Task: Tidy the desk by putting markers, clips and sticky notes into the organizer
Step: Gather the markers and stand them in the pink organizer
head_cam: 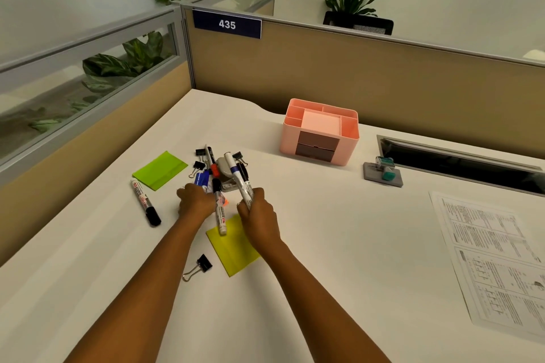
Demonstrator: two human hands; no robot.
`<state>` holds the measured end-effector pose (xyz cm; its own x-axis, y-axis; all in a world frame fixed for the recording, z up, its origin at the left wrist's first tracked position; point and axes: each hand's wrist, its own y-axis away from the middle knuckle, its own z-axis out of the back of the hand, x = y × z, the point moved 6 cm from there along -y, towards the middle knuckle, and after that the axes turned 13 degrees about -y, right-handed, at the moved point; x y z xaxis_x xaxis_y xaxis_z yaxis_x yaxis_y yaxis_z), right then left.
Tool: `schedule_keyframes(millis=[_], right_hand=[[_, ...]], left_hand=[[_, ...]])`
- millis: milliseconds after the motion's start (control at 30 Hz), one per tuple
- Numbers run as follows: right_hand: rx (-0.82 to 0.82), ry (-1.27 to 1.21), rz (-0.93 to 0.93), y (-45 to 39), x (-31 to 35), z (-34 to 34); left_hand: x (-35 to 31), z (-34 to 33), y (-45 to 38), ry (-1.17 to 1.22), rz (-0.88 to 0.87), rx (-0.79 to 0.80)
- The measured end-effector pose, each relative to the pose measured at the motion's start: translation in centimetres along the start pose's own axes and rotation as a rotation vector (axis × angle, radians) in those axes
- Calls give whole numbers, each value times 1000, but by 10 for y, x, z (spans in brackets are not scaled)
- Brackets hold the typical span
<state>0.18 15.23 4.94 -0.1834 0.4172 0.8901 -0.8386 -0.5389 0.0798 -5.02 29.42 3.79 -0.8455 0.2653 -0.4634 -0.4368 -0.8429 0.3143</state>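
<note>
My right hand (258, 212) is gripping a white marker (237, 178) above the clutter; my left hand (196, 199) is closing on a blue marker (202, 178). I'm gathering markers; next, I'm carrying them to the pink organizer (320, 134).

Both bare forearms reach forward, converging — the left hand (196, 199) curled knuckles-up, the right hand (259, 215) fisted upright, fingers wrapped closed.

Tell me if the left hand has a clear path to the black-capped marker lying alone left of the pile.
Probably yes: the left hand is near the marker, with only bare desk between them.
</note>
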Motion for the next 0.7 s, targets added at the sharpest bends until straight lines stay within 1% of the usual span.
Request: schedule_keyframes(millis=[67, 100, 133, 200, 233, 300, 400, 467, 533, 600, 700], right_hand=[[-13, -80, 6, 1, 3, 6], [-16, -111, 21, 2, 6, 8], [-20, -141, 36, 4, 9, 9], [-32, -189, 66, 7, 16, 12], [-38, -205, 80, 8, 19, 12], [-47, -228, 93, 9, 25, 12], [-84, -228, 91, 10, 29, 12], [-100, -169, 101, 11, 31, 9], [-86, -70, 105, 12, 32, 7], [-69, -22, 105, 12, 37, -2], [-49, -34, 128, 10, 50, -13]], left_hand=[[-6, 4, 4, 186, -32, -6], [-10, 5, 9, 349, -33, 25], [-14, 3, 15, 550, -10, 98], [-25, -5, 30, 922, 70, 304], [-31, -8, 36, 1057, 93, 385], [-41, -12, 48, 1212, 101, 496], [-49, -12, 53, 1330, 70, 599], [-49, -10, 49, 1342, 30, 646], [-51, -8, 44, 1292, -39, 665], [-51, -6, 37, 1195, -101, 669], [-45, -3, 26, 1055, -89, 580]])
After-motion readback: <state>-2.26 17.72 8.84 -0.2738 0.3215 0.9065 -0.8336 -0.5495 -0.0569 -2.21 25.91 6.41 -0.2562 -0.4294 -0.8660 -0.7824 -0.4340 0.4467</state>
